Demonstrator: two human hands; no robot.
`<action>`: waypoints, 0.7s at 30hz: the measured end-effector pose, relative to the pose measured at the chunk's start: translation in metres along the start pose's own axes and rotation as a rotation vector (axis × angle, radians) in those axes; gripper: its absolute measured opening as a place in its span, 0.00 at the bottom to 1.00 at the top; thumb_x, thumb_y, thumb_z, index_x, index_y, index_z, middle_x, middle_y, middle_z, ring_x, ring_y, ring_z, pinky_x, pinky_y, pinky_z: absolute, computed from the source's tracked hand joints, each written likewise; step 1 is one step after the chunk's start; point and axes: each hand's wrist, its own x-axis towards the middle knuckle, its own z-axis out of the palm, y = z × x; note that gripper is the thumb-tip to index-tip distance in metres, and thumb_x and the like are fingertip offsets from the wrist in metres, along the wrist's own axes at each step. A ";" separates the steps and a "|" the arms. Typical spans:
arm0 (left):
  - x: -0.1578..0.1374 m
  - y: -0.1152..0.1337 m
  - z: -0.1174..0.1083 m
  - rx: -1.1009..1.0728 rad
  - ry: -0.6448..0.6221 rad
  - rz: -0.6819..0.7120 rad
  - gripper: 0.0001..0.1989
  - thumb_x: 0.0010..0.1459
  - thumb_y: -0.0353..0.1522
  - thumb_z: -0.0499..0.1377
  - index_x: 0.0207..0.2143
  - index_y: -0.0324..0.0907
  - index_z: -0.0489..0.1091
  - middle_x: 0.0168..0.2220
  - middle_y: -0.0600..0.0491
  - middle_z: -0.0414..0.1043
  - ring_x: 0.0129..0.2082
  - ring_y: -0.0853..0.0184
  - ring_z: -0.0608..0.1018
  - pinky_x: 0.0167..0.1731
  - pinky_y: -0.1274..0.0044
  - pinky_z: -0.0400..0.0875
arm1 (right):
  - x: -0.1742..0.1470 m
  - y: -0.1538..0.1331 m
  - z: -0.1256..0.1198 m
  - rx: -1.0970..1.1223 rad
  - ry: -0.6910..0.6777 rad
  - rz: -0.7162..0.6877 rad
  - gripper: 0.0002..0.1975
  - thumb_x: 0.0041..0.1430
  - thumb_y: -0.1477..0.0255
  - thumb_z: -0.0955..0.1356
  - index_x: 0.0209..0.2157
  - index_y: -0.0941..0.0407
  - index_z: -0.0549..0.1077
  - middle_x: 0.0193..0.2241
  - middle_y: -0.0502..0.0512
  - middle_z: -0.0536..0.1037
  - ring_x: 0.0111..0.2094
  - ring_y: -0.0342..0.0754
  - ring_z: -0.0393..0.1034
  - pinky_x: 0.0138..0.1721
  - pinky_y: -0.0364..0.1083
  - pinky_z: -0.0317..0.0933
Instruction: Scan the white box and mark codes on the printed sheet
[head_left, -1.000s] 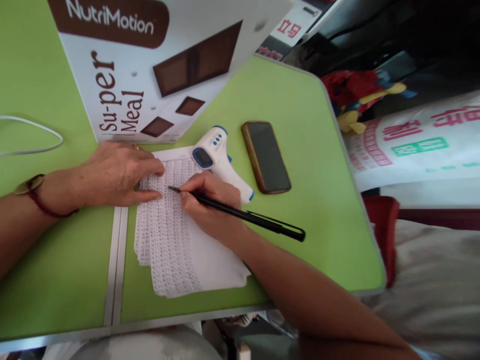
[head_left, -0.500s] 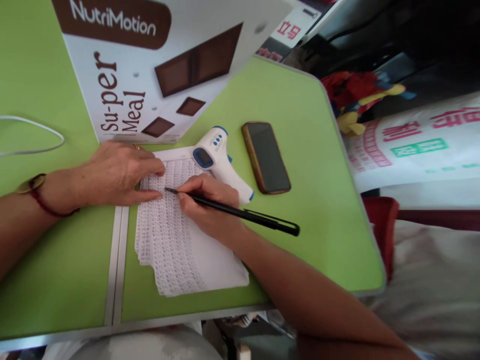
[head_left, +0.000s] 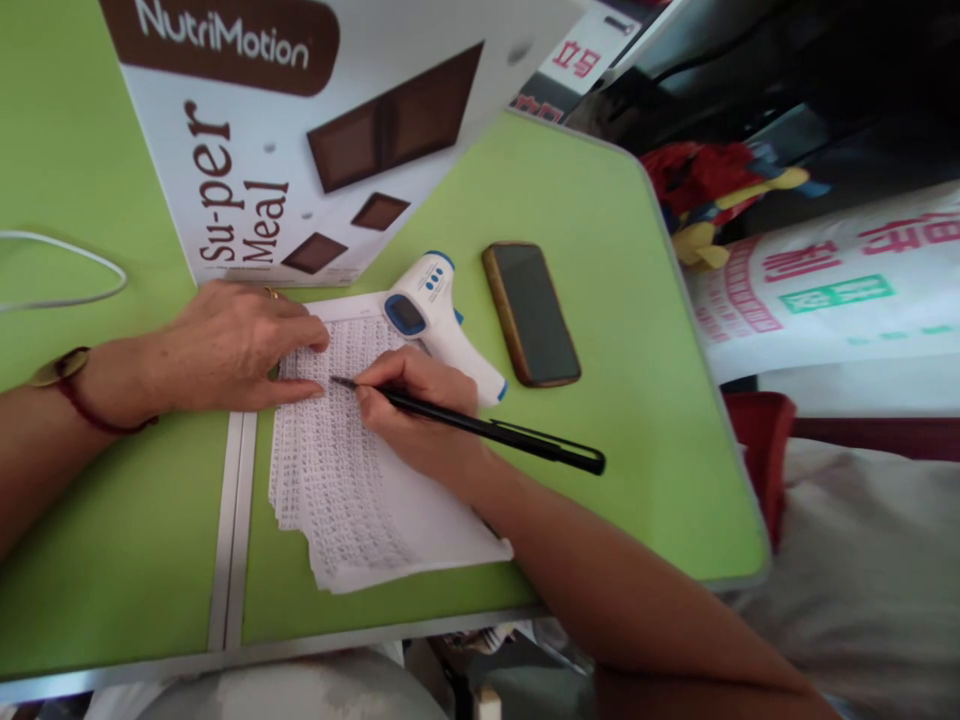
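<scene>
A black pen (head_left: pixel 480 426) is pinched in my right hand (head_left: pixel 424 405), its tip on or just over the top sheet. Under that hand lies a small stack of paper sheets (head_left: pixel 352 500), covered in dense rows of handwriting with a blank strip along the right. My left hand (head_left: pixel 240 345) rests flat on the left edge of the sheets, thumb and fingers apart. A white and blue infrared thermometer (head_left: pixel 442 325) lies across the upper right part of the paper, just beyond my right hand.
A large white NutriMotion box (head_left: pixel 262 130) stands behind the sheets. A phone in a brown case (head_left: pixel 532 315) lies to the right on the green table (head_left: pixel 637 450). A white cable (head_left: pixel 67 240) curves at the left. Past the table's right edge is a printed white sack (head_left: pixel 840 280).
The lower right corner of the top paper has lifted and shifted right beside my right forearm. The pen's rear end has swung slightly right. My left hand stays in place.
</scene>
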 end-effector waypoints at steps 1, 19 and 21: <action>0.000 0.000 0.000 -0.006 0.005 -0.001 0.17 0.62 0.45 0.61 0.45 0.44 0.76 0.36 0.50 0.80 0.33 0.63 0.79 0.32 0.74 0.63 | 0.000 0.000 0.001 0.002 0.008 0.001 0.04 0.50 0.75 0.67 0.24 0.54 0.72 0.17 0.45 0.74 0.18 0.39 0.64 0.19 0.40 0.58; 0.000 0.000 0.001 0.006 -0.001 0.006 0.17 0.62 0.46 0.61 0.45 0.44 0.76 0.37 0.51 0.80 0.33 0.61 0.80 0.31 0.73 0.64 | -0.002 0.004 0.004 -0.044 0.062 0.008 0.04 0.48 0.76 0.67 0.23 0.53 0.70 0.16 0.43 0.70 0.18 0.39 0.61 0.20 0.41 0.56; 0.000 0.000 0.001 0.007 -0.002 0.008 0.17 0.62 0.46 0.61 0.45 0.44 0.76 0.37 0.51 0.80 0.34 0.60 0.80 0.31 0.73 0.64 | -0.003 0.005 0.006 -0.041 0.100 -0.002 0.04 0.48 0.76 0.66 0.23 0.53 0.69 0.15 0.43 0.69 0.18 0.39 0.60 0.20 0.41 0.56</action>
